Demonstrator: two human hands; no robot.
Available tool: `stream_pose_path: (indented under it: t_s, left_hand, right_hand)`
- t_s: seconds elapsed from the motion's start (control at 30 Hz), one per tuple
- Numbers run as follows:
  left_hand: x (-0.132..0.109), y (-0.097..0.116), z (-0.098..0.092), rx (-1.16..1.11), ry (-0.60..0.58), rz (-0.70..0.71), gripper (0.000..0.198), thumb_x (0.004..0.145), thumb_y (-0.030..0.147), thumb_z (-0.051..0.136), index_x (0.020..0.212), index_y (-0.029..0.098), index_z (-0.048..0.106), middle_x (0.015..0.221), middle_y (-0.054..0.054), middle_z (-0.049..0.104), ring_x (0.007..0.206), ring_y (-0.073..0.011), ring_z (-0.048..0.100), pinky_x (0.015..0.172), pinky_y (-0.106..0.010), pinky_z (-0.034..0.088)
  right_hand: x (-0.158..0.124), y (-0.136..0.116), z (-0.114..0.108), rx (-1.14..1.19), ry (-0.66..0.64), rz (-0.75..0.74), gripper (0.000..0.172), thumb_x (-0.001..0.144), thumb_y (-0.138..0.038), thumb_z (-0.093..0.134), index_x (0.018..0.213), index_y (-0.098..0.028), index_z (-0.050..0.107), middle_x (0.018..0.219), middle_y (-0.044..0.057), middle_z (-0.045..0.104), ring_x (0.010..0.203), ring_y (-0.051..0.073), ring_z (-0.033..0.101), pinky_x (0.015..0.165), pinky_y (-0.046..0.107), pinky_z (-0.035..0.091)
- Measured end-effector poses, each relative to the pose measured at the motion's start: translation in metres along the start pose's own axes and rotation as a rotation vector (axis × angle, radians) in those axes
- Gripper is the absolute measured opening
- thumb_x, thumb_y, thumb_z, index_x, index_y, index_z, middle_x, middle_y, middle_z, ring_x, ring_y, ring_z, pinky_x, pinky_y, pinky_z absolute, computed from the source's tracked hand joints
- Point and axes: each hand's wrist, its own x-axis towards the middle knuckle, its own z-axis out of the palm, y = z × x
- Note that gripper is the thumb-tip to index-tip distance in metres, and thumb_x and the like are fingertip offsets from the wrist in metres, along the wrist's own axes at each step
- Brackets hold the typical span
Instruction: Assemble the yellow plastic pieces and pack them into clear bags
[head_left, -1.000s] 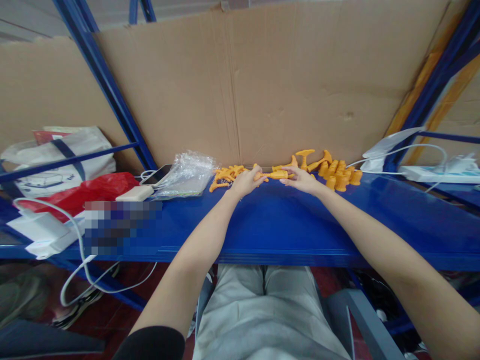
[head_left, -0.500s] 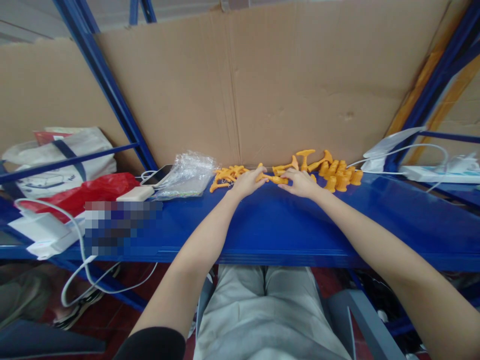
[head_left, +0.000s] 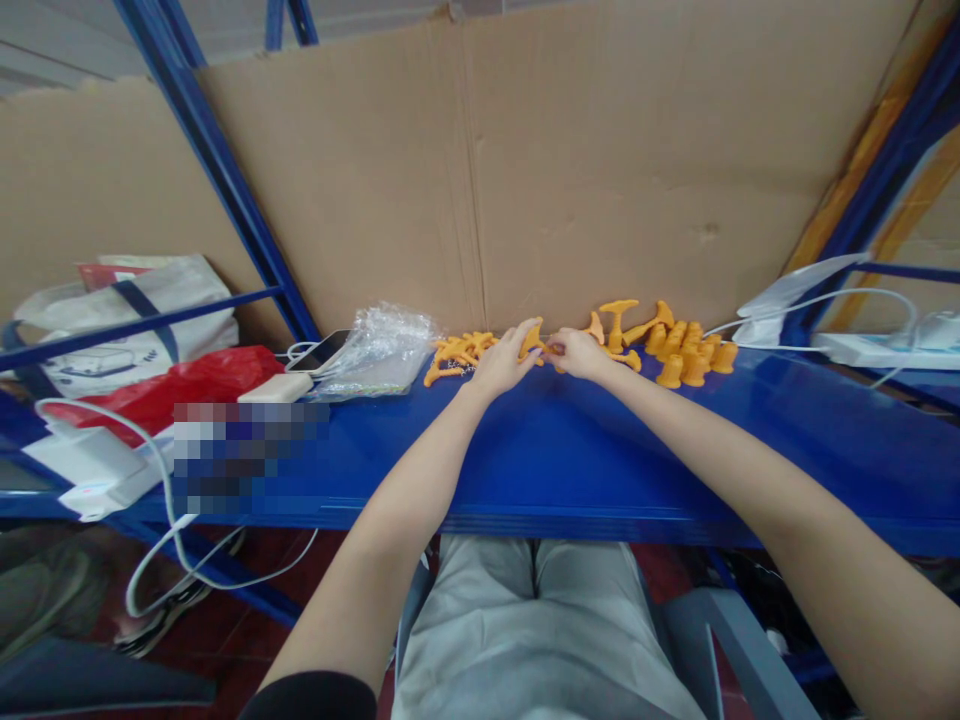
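Observation:
Near the back of the blue shelf, my left hand (head_left: 506,362) is closed around an orange T-shaped piece (head_left: 531,338), whose head sticks up past the fingers. My right hand (head_left: 583,355) meets it from the right, its fingertips pinched on a small orange piece that they mostly cover. Whether the two pieces are joined cannot be made out. Left of my hands lies a pile of orange T-shaped pieces (head_left: 457,350), with what look like small chains among them. More orange T-shaped pieces (head_left: 618,315) lie just beyond my right hand, beside several orange cup-like pieces (head_left: 694,355) standing in a cluster.
A clear plastic bag (head_left: 382,350), a phone (head_left: 330,350) and a white box (head_left: 275,390) lie to the left. Beyond them are a red bag (head_left: 180,385), a power strip and looping white cables (head_left: 161,470). Cardboard (head_left: 555,170) walls the back; blue posts (head_left: 225,170) flank it.
My right hand has shifted slightly left, nearer my left hand, and its fingers have drawn into a pinch. The T-shaped piece in my left hand now stands more upright.

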Motion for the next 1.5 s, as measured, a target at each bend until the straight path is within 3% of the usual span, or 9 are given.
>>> stream_pose_path:
  t_s: [0.07, 0.13, 0.23, 0.3, 0.53, 0.77, 0.97, 1.23, 1.5]
  left_hand:
    - [0.0, -0.006, 0.001, -0.016, 0.058, -0.016, 0.045, 0.096, 0.028, 0.051, 0.14, 0.024, 0.044, 0.133, -0.009, 0.058, 0.114, -0.0212, 0.063, 0.093, -0.032, 0.051]
    - [0.0, -0.013, 0.003, 0.016, 0.051, -0.015, 0.036, 0.094, 0.026, 0.053, 0.13, 0.022, 0.053, 0.128, -0.009, 0.059, 0.113, -0.0214, 0.062, 0.095, -0.034, 0.05]
    - [-0.002, -0.024, 0.007, 0.108, -0.051, -0.034, 0.018, 0.091, 0.023, 0.057, 0.107, 0.02, 0.065, 0.118, -0.008, 0.061, 0.112, -0.022, 0.061, 0.098, -0.036, 0.049]
    - [-0.003, -0.027, 0.007, 0.152, -0.12, -0.072, 0.015, 0.089, 0.022, 0.059, 0.101, 0.019, 0.067, 0.115, -0.008, 0.061, 0.111, -0.0226, 0.06, 0.099, -0.037, 0.048]
    - [-0.005, -0.019, 0.003, 0.197, -0.212, -0.129, 0.02, 0.089, 0.025, 0.06, 0.105, 0.016, 0.068, 0.121, -0.011, 0.061, 0.116, -0.0263, 0.058, 0.101, -0.042, 0.048]
    - [-0.005, -0.021, 0.006, 0.217, -0.206, -0.091, 0.022, 0.089, 0.027, 0.061, 0.107, 0.016, 0.07, 0.134, -0.012, 0.057, 0.125, -0.0274, 0.054, 0.106, -0.042, 0.045]
    - [-0.004, -0.02, 0.005, 0.211, -0.238, -0.091, 0.021, 0.089, 0.026, 0.061, 0.105, 0.018, 0.072, 0.126, -0.01, 0.061, 0.121, -0.0256, 0.057, 0.106, -0.04, 0.046]
    - [-0.004, -0.015, -0.001, 0.235, -0.374, -0.158, 0.023, 0.093, 0.024, 0.053, 0.103, 0.019, 0.073, 0.12, -0.009, 0.068, 0.117, -0.0255, 0.062, 0.101, -0.039, 0.049]
    - [-0.005, -0.018, 0.004, 0.211, -0.345, -0.162, 0.023, 0.092, 0.018, 0.052, 0.101, 0.018, 0.074, 0.122, -0.012, 0.069, 0.115, -0.028, 0.064, 0.097, -0.04, 0.052]
  right_hand:
    - [0.015, 0.006, -0.001, 0.048, 0.024, 0.124, 0.018, 0.088, -0.032, 0.064, 0.089, -0.017, 0.073, 0.085, 0.007, 0.073, 0.078, 0.019, 0.065, 0.067, 0.025, 0.041]
    - [0.03, 0.01, -0.002, 0.076, 0.056, 0.245, 0.019, 0.088, -0.032, 0.064, 0.089, -0.015, 0.073, 0.086, 0.009, 0.074, 0.079, 0.02, 0.067, 0.067, 0.026, 0.043]
    - [0.047, 0.01, 0.0, 0.092, 0.077, 0.355, 0.02, 0.089, -0.032, 0.063, 0.091, -0.015, 0.073, 0.093, 0.012, 0.075, 0.086, 0.022, 0.069, 0.07, 0.027, 0.046]
    - [0.055, 0.008, 0.003, 0.107, 0.054, 0.39, 0.02, 0.09, -0.032, 0.062, 0.092, -0.015, 0.073, 0.094, 0.011, 0.076, 0.089, 0.022, 0.07, 0.073, 0.027, 0.049]
    - [0.071, 0.005, 0.021, 0.11, 0.0, 0.481, 0.023, 0.092, -0.034, 0.06, 0.101, -0.018, 0.074, 0.094, 0.009, 0.075, 0.092, 0.022, 0.071, 0.083, 0.03, 0.053]
    - [0.068, 0.008, 0.029, 0.075, 0.036, 0.558, 0.031, 0.091, -0.037, 0.062, 0.112, -0.018, 0.073, 0.111, 0.012, 0.073, 0.109, 0.026, 0.067, 0.092, 0.036, 0.053]
    - [0.062, 0.008, 0.022, 0.039, 0.013, 0.587, 0.041, 0.091, -0.041, 0.062, 0.121, -0.015, 0.07, 0.122, 0.017, 0.069, 0.115, 0.029, 0.065, 0.096, 0.039, 0.051]
    - [0.052, 0.016, 0.005, -0.045, -0.032, 0.498, 0.035, 0.093, -0.034, 0.055, 0.116, -0.017, 0.074, 0.122, 0.014, 0.07, 0.117, 0.029, 0.064, 0.098, 0.038, 0.05]
    - [0.027, 0.02, -0.036, -0.172, -0.09, 0.43, 0.027, 0.089, -0.028, 0.058, 0.106, -0.019, 0.077, 0.109, 0.013, 0.074, 0.109, 0.028, 0.067, 0.092, 0.037, 0.051]
